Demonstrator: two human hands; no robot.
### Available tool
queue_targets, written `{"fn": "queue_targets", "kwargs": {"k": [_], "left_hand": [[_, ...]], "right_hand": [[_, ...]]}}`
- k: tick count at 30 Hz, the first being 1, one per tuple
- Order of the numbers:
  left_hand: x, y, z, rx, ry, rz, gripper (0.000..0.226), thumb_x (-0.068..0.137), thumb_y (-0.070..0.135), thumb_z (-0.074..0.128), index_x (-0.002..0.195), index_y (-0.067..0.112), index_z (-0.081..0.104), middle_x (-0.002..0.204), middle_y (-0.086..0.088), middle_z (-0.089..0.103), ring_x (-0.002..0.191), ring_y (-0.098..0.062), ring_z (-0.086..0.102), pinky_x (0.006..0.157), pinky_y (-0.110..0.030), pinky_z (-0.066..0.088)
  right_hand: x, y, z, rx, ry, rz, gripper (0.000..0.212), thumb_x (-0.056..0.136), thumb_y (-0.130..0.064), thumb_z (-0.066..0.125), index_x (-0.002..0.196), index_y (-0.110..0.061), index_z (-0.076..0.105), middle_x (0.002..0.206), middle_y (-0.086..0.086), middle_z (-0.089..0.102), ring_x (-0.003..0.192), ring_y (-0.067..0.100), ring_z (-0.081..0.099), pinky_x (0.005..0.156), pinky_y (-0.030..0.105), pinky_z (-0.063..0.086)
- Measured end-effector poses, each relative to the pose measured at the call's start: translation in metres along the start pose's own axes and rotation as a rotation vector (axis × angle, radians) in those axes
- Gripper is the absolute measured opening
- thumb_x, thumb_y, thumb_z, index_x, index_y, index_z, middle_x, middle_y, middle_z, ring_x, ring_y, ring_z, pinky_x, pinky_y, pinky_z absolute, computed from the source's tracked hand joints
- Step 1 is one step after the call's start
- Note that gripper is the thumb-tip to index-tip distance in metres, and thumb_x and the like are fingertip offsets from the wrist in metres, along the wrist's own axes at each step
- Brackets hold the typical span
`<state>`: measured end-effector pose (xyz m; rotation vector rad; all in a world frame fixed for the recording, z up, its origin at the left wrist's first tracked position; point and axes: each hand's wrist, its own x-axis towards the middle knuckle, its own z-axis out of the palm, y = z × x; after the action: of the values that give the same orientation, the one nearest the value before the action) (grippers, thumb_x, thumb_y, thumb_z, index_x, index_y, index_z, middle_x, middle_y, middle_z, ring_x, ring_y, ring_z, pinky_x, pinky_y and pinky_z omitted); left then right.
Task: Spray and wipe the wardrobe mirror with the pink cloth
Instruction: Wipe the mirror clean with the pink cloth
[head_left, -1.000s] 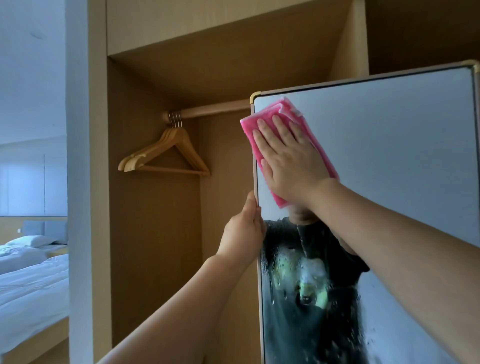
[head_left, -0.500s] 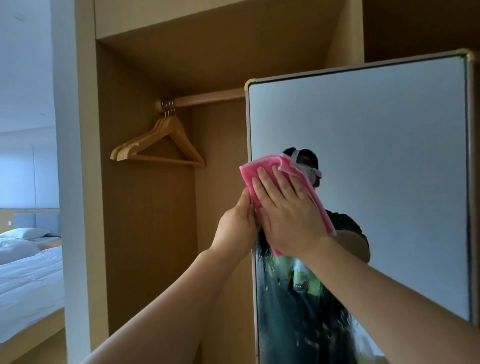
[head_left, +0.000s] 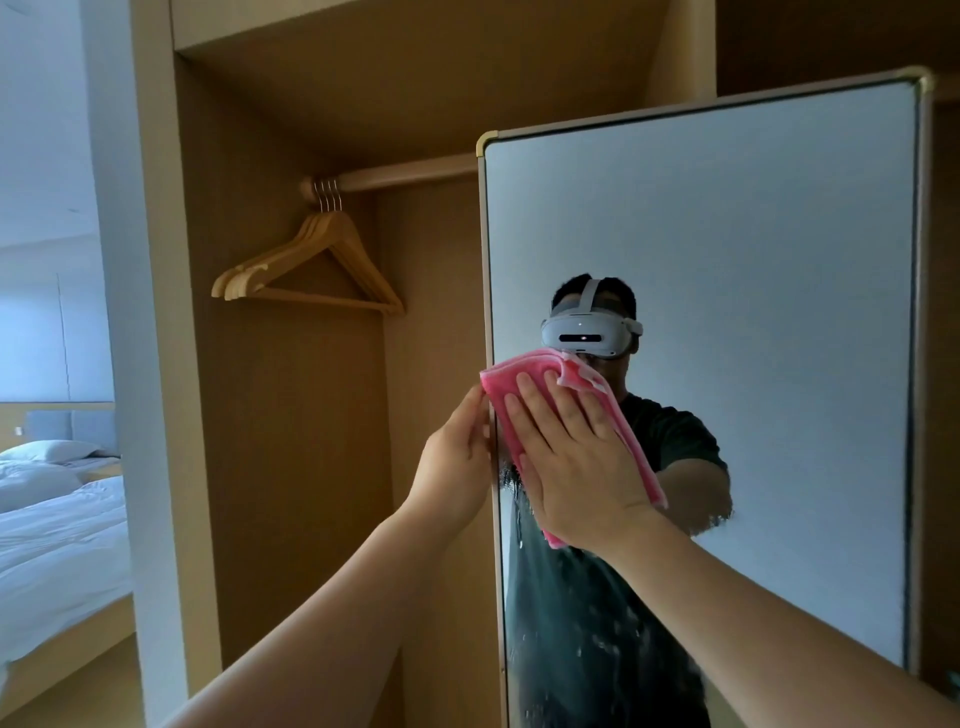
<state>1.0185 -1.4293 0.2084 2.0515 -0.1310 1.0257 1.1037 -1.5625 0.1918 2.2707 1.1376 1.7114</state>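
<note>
1. Pink cloth (head_left: 524, 379), folded, is lying flat against the mirror (head_left: 753, 312) near its left edge, with one top corner flopping over.
2. The right hand (head_left: 576, 467) is pressing the cloth onto the glass. Its grip is apart, with the fingers straight and spread and the palm resting on the fabric.
3. The left hand (head_left: 457, 462) is holding the mirror's left frame edge, just beside the cloth. Its grip is clamped on that edge, and the fingertips are going out of sight at the frame.
4. Glass above and to the right of the cloth is looking clean, while droplets (head_left: 597, 649) and streaks are clinging to the lower part, below the cloth.
5. The mirror is reflecting a person in a dark shirt who is wearing a white headset (head_left: 589, 332), just above the cloth.
6. Wooden hangers (head_left: 311, 270) are hanging bunched together from a rail (head_left: 405, 174) inside the open wardrobe (head_left: 280, 467), left of the mirror.
7. A bed (head_left: 52, 545) with white bedding is showing at the far left, beyond the wardrobe's side panel.
</note>
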Motion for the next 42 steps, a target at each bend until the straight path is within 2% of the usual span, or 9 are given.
{"fn": "queue_targets", "kwargs": {"k": [3, 10, 14, 19, 25, 29, 33, 38, 42], "left_hand": [[-0.009, -0.004, 0.004, -0.045, -0.012, -0.06, 0.035, 0.103, 0.019, 0.036, 0.134, 0.026, 0.049, 0.111, 0.01, 0.067, 0.103, -0.005, 0.065, 0.092, -0.033, 0.055], [-0.035, -0.019, 0.015, 0.009, -0.038, -0.168, 0.033, 0.103, 0.021, 0.036, 0.134, 0.023, 0.047, 0.114, 0.014, 0.062, 0.106, -0.005, 0.061, 0.097, -0.026, 0.05], [-0.045, -0.023, 0.016, 0.013, -0.075, -0.196, 0.036, 0.103, 0.019, 0.037, 0.138, 0.023, 0.044, 0.111, 0.019, 0.057, 0.104, -0.003, 0.059, 0.085, -0.014, 0.049], [-0.051, -0.027, 0.013, -0.005, -0.122, -0.219, 0.036, 0.102, 0.015, 0.04, 0.136, 0.026, 0.046, 0.104, 0.027, 0.057, 0.088, 0.014, 0.06, 0.068, -0.006, 0.049], [-0.052, -0.031, 0.012, -0.032, -0.14, -0.221, 0.036, 0.1, 0.009, 0.043, 0.134, 0.019, 0.051, 0.104, 0.016, 0.063, 0.088, 0.012, 0.061, 0.067, -0.009, 0.049], [-0.053, -0.035, 0.012, -0.045, -0.153, -0.198, 0.038, 0.1, 0.01, 0.044, 0.136, 0.022, 0.049, 0.107, 0.016, 0.063, 0.094, 0.006, 0.062, 0.071, -0.01, 0.05], [-0.053, -0.038, 0.01, -0.045, -0.182, -0.162, 0.042, 0.099, 0.006, 0.044, 0.137, 0.024, 0.048, 0.118, 0.01, 0.063, 0.108, -0.008, 0.063, 0.086, -0.026, 0.056], [-0.052, -0.042, 0.011, -0.038, -0.172, -0.176, 0.041, 0.099, 0.006, 0.043, 0.11, 0.044, 0.055, 0.109, 0.008, 0.067, 0.102, -0.011, 0.065, 0.088, -0.037, 0.057], [-0.052, -0.045, 0.01, -0.081, -0.175, -0.183, 0.041, 0.098, 0.003, 0.046, 0.133, 0.022, 0.052, 0.114, 0.003, 0.066, 0.106, -0.012, 0.065, 0.09, -0.04, 0.056]], "right_hand": [[0.002, 0.003, -0.005, -0.006, -0.01, -0.024, 0.066, 0.101, -0.043, 0.023, 0.154, -0.01, 0.003, 0.161, 0.016, 0.002, 0.149, 0.036, -0.002, 0.12, 0.051, 0.008], [0.001, 0.008, -0.01, -0.014, 0.012, -0.068, 0.062, 0.101, -0.041, 0.021, 0.153, -0.009, 0.018, 0.159, 0.018, 0.013, 0.147, 0.039, 0.007, 0.12, 0.053, 0.009], [0.004, 0.01, -0.009, -0.019, 0.012, -0.071, 0.061, 0.101, -0.039, 0.02, 0.154, -0.009, 0.013, 0.159, 0.018, 0.01, 0.147, 0.04, 0.005, 0.12, 0.052, 0.007], [0.008, 0.011, -0.008, -0.016, 0.004, -0.073, 0.061, 0.1, -0.037, 0.012, 0.154, -0.008, 0.011, 0.16, 0.019, 0.007, 0.147, 0.041, 0.003, 0.12, 0.052, 0.007], [0.01, 0.003, -0.005, -0.013, 0.025, -0.029, 0.061, 0.101, -0.037, 0.005, 0.154, -0.007, 0.011, 0.16, 0.019, 0.006, 0.148, 0.039, 0.002, 0.121, 0.05, 0.003], [0.003, -0.009, 0.001, -0.017, 0.038, 0.025, 0.061, 0.102, -0.039, 0.018, 0.154, -0.007, 0.012, 0.16, 0.018, 0.008, 0.148, 0.038, 0.001, 0.121, 0.049, -0.001], [-0.025, -0.034, 0.019, -0.024, 0.022, 0.039, 0.066, 0.102, -0.045, 0.027, 0.154, -0.009, 0.012, 0.16, 0.017, 0.011, 0.148, 0.037, 0.005, 0.121, 0.05, 0.008], [-0.068, -0.053, 0.034, 0.03, -0.009, 0.03, 0.068, 0.1, -0.043, 0.035, 0.154, -0.007, 0.012, 0.16, 0.017, 0.012, 0.149, 0.035, 0.009, 0.12, 0.048, 0.018], [-0.087, -0.055, 0.037, 0.021, -0.006, -0.02, 0.068, 0.1, -0.04, 0.036, 0.154, -0.006, 0.012, 0.16, 0.018, 0.014, 0.148, 0.035, 0.013, 0.118, 0.047, 0.018]]}}
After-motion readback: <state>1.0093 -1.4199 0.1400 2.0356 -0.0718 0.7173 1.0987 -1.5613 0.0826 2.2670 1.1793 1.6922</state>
